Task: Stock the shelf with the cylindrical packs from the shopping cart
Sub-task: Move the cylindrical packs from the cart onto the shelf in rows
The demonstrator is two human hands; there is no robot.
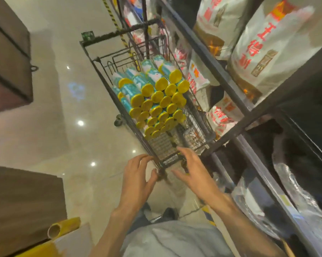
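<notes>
A dark wire shopping cart stands in the aisle ahead of me, beside the shelf. Several teal-and-white cylindrical packs with yellow caps lie stacked inside it, caps toward me. My left hand hovers at the cart's near left corner with fingers loosely spread and holds nothing. My right hand reaches toward the cart's near edge, fingers extended, also holding nothing. Whether either hand touches the wire is blurred.
A dark metal shelf runs along the right, loaded with large white sacks with red print. Its lower level holds dark and silvery bags. Brown cartons and a yellow tube sit at the left. Glossy floor lies left of the cart.
</notes>
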